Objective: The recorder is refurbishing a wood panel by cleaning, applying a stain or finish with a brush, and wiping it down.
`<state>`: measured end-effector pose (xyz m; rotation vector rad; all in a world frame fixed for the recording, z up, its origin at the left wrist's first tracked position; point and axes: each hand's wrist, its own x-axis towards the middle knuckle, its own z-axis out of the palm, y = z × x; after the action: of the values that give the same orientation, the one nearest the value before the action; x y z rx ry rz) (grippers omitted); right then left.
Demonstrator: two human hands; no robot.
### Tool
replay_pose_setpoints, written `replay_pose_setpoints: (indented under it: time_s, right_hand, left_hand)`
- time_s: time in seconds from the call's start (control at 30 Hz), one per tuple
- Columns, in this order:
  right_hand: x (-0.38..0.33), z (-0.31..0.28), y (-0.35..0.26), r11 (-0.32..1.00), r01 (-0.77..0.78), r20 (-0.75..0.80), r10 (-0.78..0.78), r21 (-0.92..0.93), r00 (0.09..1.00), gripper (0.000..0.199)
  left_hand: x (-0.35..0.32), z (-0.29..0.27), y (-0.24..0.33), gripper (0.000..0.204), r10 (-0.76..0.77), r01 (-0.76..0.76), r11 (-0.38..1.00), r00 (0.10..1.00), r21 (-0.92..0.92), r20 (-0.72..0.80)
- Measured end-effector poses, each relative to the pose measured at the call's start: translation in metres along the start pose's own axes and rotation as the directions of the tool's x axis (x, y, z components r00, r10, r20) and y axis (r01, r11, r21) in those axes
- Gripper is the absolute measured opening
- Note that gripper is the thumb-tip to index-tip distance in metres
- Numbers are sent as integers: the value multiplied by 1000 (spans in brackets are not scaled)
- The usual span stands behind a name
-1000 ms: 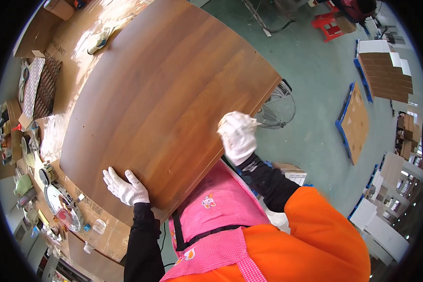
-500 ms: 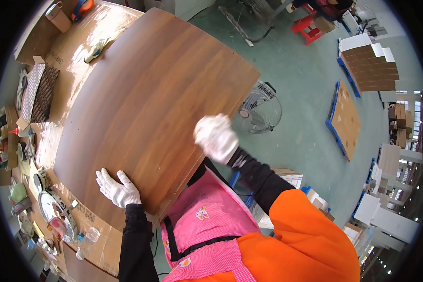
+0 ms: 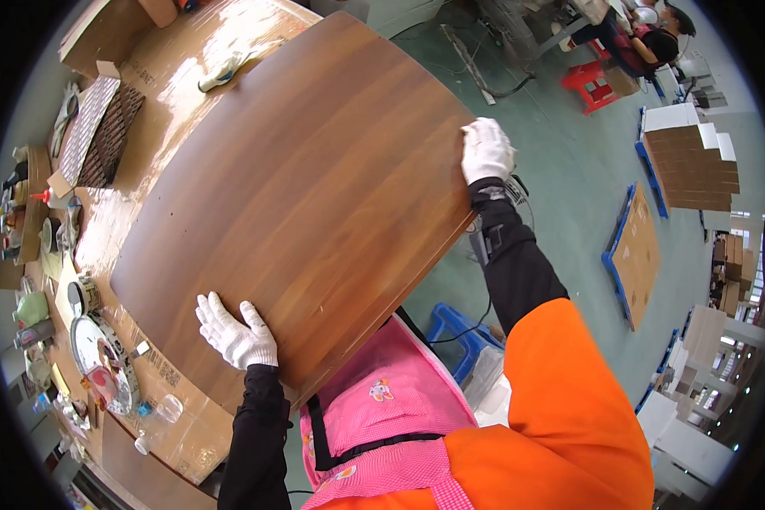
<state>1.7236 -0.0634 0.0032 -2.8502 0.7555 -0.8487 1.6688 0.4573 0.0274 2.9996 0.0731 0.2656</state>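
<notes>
On the workbench: a large brown wood-grain panel [image 3: 302,183] lies flat over a cardboard-covered bench [image 3: 178,68], its near corner overhanging toward the person.
Left hand [image 3: 236,334]: white-gloved, fingers spread wide and pressed flat on the panel's near-left edge, gripping nothing.
Right hand [image 3: 486,150]: white-gloved, resting at the panel's far-right edge; fingers curl over the rim, and whether they clasp it cannot be told.
Hidden: the panel's underside and the bench beneath it.
Left margin: bottles, tape rolls and small tools [image 3: 34,255], too bent by the lens to identify singly.
Far bench: a patterned tray [image 3: 102,127] and a crumpled rag [image 3: 221,72].
Foreground: pink apron [image 3: 382,416] and orange sleeve [image 3: 561,399], cut off below.
</notes>
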Motion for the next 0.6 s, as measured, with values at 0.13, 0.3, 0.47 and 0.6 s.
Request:
replay_pose_setpoints:
  time_s: [0.13, 0.3, 0.47, 0.6]
  right_hand:
    - [-49, -28, -154, 807, 472, 8, -508, 356, 861, 15]
    - [-144, -100, -276, 726, 380, 540, -683, 573, 491, 25]
    - [-23, -97, -204, 761, 578, 678, -592, 294, 435, 17]
    - [43, -22, -83, 972, 195, 488, -109, -129, 866, 37]
  left_hand:
    - [3, 3, 1, 66, 5, -5, 1000, 1000, -11, 16]
    - [4, 4, 2, 64, 14, -14, 1000, 1000, -7, 19]
    - [1, 1, -3, 62, 1, -1, 1000, 1000, -5, 12]
    - [4, 4, 4, 63, 18, -18, 999, 1000, -32, 0]
